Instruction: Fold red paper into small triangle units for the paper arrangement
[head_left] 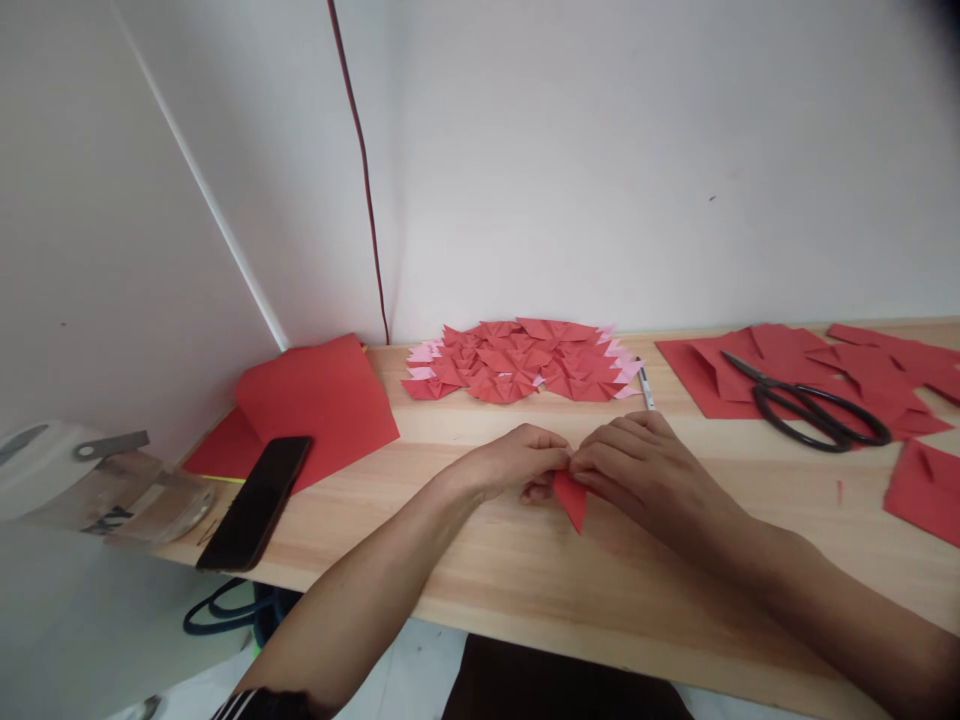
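Observation:
Between my two hands, just above the middle of the desk, is a small folded piece of red paper [572, 503] with a point hanging down. My left hand [523, 462] pinches its left upper edge with thumb and fingers. From the other side, my right hand [630, 462] grips the same piece, its fingers covering much of the top. How the upper part is folded stays hidden behind the fingers. Beyond the hands, against the wall, lies a pile of folded red and pink paper pieces [517, 362].
Black-handled scissors [814, 405] lie on red paper pieces [720, 385] at the right, near a pen [646, 388]. Leftward are large red sheets [330, 410], a phone [256, 503] and a clear bottle [142, 495] at the desk's edge. A dark cable [362, 150] hangs along the wall.

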